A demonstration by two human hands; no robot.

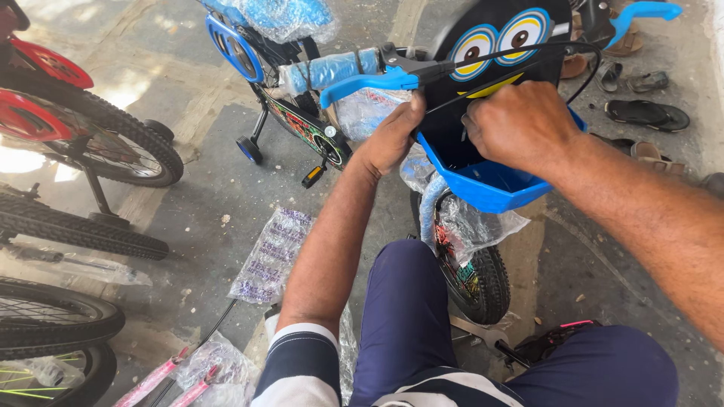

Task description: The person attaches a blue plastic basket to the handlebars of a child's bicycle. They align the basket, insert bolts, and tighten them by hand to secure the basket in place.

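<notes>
We look down past our knees in dark blue trousers (407, 316) to a small child's bicycle (460, 249) standing on the concrete floor (188, 203). Its front wheel (475, 275), partly wrapped in clear plastic, sits between our legs. Above it, our right hand (520, 124) curls its fingers (483, 120) inside the blue basket (486, 185), touching the black back panel; what they pinch we cannot tell. Our left hand (392, 139) presses against the basket's left edge, fingers bent, just under the blue brake lever (366, 83). Beyond, a black cable (513, 75) loops across a face plate (501, 38) with cartoon eyes. Sandals (641, 113) lie farther right.
</notes>
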